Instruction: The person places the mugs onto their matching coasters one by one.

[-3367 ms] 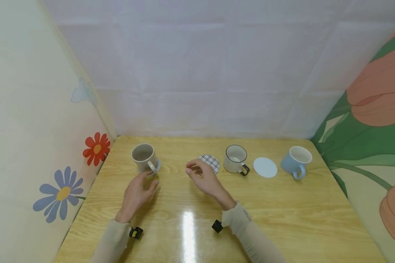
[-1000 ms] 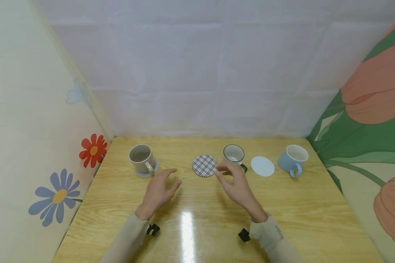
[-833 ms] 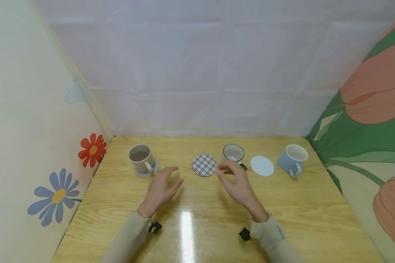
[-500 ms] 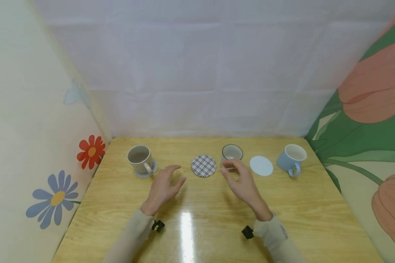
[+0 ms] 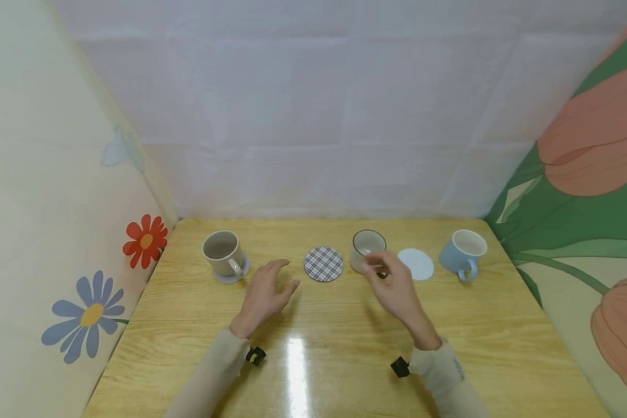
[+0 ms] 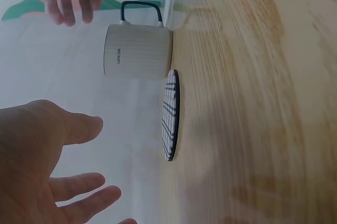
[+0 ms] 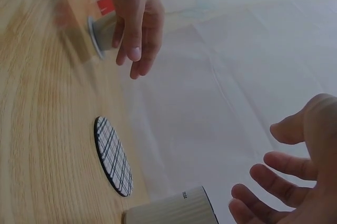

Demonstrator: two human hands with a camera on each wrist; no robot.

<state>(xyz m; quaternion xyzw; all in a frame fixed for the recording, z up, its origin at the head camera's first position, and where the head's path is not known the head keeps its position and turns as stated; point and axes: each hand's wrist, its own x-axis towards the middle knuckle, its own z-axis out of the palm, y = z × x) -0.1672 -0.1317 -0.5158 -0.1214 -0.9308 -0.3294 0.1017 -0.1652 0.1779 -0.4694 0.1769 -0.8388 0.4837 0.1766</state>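
Note:
My right hand (image 5: 397,287) hovers in front of the off-white mug with a dark rim (image 5: 357,262), fingers loosely bent and holding nothing. It hides most of that mug's black handle in the head view; the left wrist view shows the handle (image 6: 141,4) whole. To the mug's left lies a round plaid coaster (image 5: 323,264) with nothing on it. My left hand (image 5: 263,296) is held above the table, left of this coaster, fingers spread and apart from everything. In the right wrist view a gap separates my right fingers (image 7: 281,184) from the mug (image 7: 174,208).
At the left a grey-beige mug (image 5: 223,249) stands on a grey coaster (image 5: 230,279). Right of the dark-rimmed mug lies a pale round coaster (image 5: 420,264), then a light blue mug (image 5: 456,255). A white cloth backdrop (image 5: 313,116) rises behind the wooden table (image 5: 345,371).
My right hand has moved right, from by the plaid coaster to in front of the dark-rimmed mug. My left hand has drawn away rightward from the grey-beige mug. The mugs and coasters have stayed put.

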